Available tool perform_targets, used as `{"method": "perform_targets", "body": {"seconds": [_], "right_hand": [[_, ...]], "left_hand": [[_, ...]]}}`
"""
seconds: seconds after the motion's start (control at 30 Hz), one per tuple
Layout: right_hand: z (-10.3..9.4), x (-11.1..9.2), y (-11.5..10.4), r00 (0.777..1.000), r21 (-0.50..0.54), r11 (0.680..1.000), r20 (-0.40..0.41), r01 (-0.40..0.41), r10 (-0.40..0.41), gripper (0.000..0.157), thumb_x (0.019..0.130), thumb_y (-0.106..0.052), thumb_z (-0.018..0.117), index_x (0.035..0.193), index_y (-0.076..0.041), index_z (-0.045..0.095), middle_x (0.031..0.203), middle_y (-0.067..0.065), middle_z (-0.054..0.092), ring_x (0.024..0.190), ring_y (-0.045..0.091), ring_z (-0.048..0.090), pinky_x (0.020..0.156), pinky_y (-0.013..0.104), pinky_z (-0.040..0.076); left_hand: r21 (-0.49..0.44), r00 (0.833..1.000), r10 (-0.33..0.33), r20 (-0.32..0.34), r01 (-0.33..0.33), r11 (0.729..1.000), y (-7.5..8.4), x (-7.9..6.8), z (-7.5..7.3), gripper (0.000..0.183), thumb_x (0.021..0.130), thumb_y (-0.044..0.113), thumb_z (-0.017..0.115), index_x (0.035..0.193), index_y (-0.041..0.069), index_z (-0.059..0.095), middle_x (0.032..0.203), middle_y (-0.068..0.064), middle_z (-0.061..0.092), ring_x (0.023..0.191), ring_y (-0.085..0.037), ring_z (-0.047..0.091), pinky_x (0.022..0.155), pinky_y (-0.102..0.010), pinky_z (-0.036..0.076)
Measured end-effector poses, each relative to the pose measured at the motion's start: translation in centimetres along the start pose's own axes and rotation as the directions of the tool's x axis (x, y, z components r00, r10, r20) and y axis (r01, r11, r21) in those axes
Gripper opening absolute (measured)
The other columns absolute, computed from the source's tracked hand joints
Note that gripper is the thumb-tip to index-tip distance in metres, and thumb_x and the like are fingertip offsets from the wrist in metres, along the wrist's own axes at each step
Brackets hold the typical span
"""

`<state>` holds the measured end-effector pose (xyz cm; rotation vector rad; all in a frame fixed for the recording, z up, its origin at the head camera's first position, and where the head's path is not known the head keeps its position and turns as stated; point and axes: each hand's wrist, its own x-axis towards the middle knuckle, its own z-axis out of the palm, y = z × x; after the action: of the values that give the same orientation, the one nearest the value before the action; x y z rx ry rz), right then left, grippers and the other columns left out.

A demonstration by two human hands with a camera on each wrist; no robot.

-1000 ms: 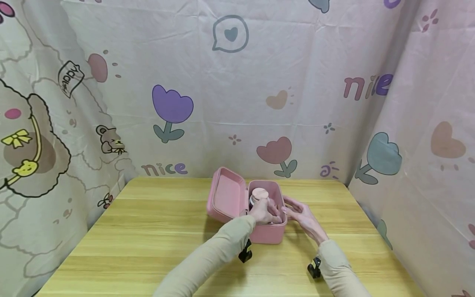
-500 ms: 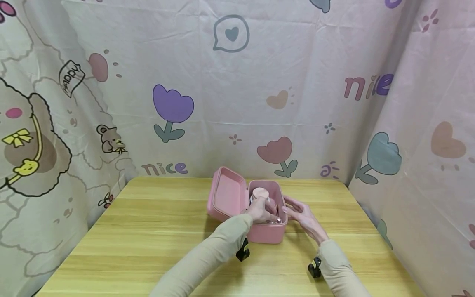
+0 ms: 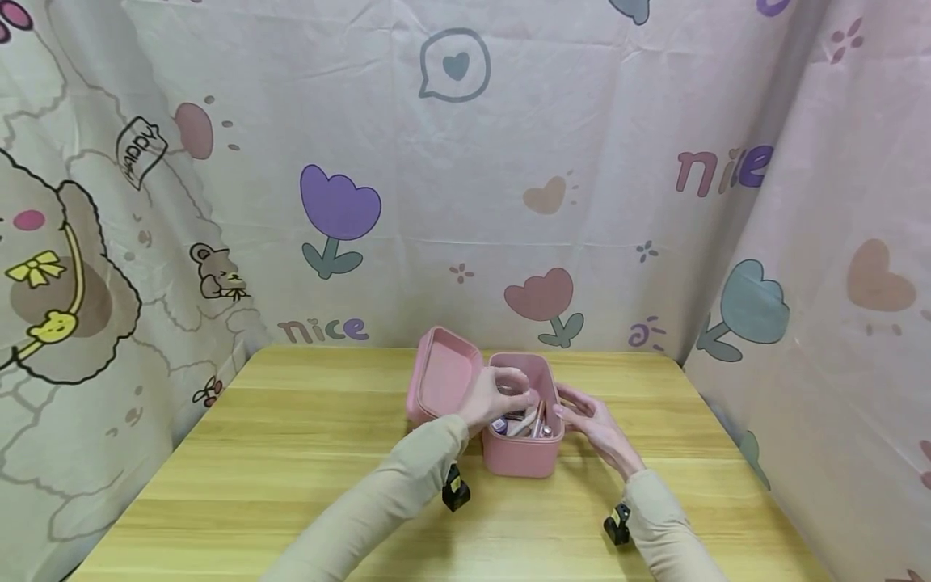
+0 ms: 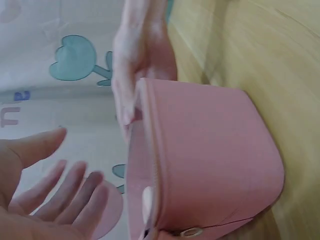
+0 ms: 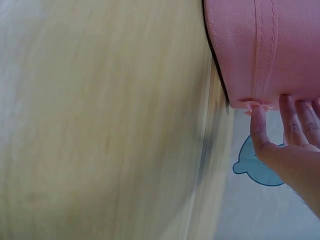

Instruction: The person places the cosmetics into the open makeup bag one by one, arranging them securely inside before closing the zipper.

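A pink case (image 3: pixel 520 459) is set on the table (image 3: pixel 327 485), at about one o'clock from the middle of the tabletop. Its walls are finished in a grained, leather-like surface with rounded corners; a band edged with stitching (image 5: pixel 265 55) is shown down one side in the right wrist view, and a small metal ring (image 4: pixel 191 232) near the rim is caught by the left wrist camera. The lid (image 3: pixel 445 373) is laid back, hollow side up, at ten o'clock of the body.

Inside the body, small items are jumbled towards six o'clock: a purple-and-white piece (image 3: pixel 499 426) is seen at seven, a pale slim stick (image 3: pixel 522 423) is slanted at six, and a rose-gold tube (image 3: pixel 539 419) is leaned at five. The far half is partly covered by the left hand (image 3: pixel 483 398), which is held over the ten o'clock edge; its fingers are loosely bent and well parted, with nothing gripped. The outer wall at three o'clock is touched by the right hand (image 3: pixel 596 424), whose thumb and nearly straight fingers are parted and rested against the case.
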<state>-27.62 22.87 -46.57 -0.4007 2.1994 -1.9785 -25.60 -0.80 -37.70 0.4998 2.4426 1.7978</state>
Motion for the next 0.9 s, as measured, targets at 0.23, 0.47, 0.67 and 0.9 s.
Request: {"method": "perform_targets", "body": {"seconds": [0.23,0.47,0.67,0.9], "right_hand": [[0.0,0.0,0.0,1.0,0.006,1.0,-0.001,0.006,-0.006,0.065,0.1,-0.013,0.058,0.154,0.007,0.028,0.16,0.029,0.029,0.142,0.049,0.04,0.095,0.027,0.056],[0.0,0.1,-0.1,1.0,0.005,1.0,-0.004,-0.001,0.001,0.064,0.1,-0.012,0.058,0.154,0.007,0.028,0.16,0.029,0.03,0.142,0.048,0.041,0.095,0.027,0.056],[0.0,0.1,-0.2,1.0,-0.006,1.0,0.002,0.002,-0.002,0.065,0.1,-0.013,0.058,0.154,0.007,0.028,0.16,0.029,0.029,0.141,0.049,0.041,0.096,0.029,0.056],[0.1,0.0,-0.2,1.0,-0.008,1.0,-0.005,-0.013,0.013,0.066,0.1,-0.014,0.059,0.155,0.005,0.028,0.161,0.029,0.029,0.141,0.048,0.041,0.093,0.025,0.056]], "left_hand": [[-0.018,0.983,0.118,-0.139,-0.121,0.992,0.7,-0.3,-2.5,0.033,0.088,0.012,0.074,0.118,-0.001,0.068,0.12,-0.021,0.07,0.116,-0.036,0.064,0.111,-0.051,0.046],[-0.047,0.959,0.113,-0.261,-0.13,0.99,1.5,-1.0,-6.0,0.038,0.088,0.015,0.076,0.124,0.006,0.068,0.126,-0.015,0.067,0.124,-0.035,0.057,0.114,-0.052,0.04],[-0.117,0.941,0.083,-0.328,-0.127,0.985,0.4,-1.3,-9.3,0.043,0.091,0.01,0.072,0.131,0.0,0.062,0.136,-0.021,0.061,0.131,-0.035,0.052,0.12,-0.052,0.034],[-0.24,0.942,-0.083,-0.324,0.003,0.971,-2.4,-1.8,-12.7,0.05,0.096,0.009,0.065,0.143,0.002,0.051,0.145,-0.024,0.05,0.131,-0.03,0.048,0.119,-0.043,0.036]]}}
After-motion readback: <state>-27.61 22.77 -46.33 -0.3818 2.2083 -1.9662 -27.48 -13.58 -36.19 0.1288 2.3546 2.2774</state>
